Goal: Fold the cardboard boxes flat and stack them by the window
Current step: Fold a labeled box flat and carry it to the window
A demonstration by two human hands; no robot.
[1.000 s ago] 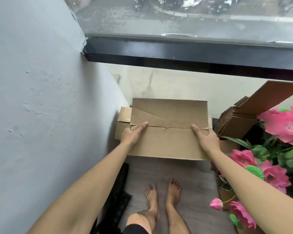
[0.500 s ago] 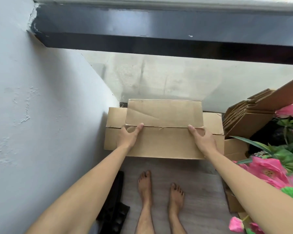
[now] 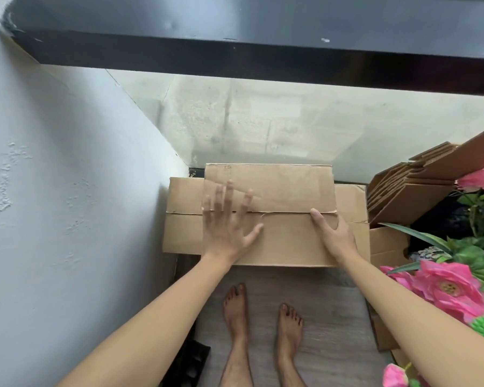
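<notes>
left hand [image 3: 228, 223] (fingers spread) and right hand [image 3: 334, 234] on flattened box [image 3: 285, 238].

This looks like a lived-in room, probably a home. Bare feet [image 3: 263, 317] stand on grey wood-look flooring [image 3: 330, 331] at the bottom, pink artificial flowers [image 3: 442, 286] fill the right edge, and a black-framed window [image 3: 263, 60] runs along the top.

Both arms reach down; left hand [image 3: 229, 222] splayed, right hand [image 3: 334, 233] fingers curled.
</notes>
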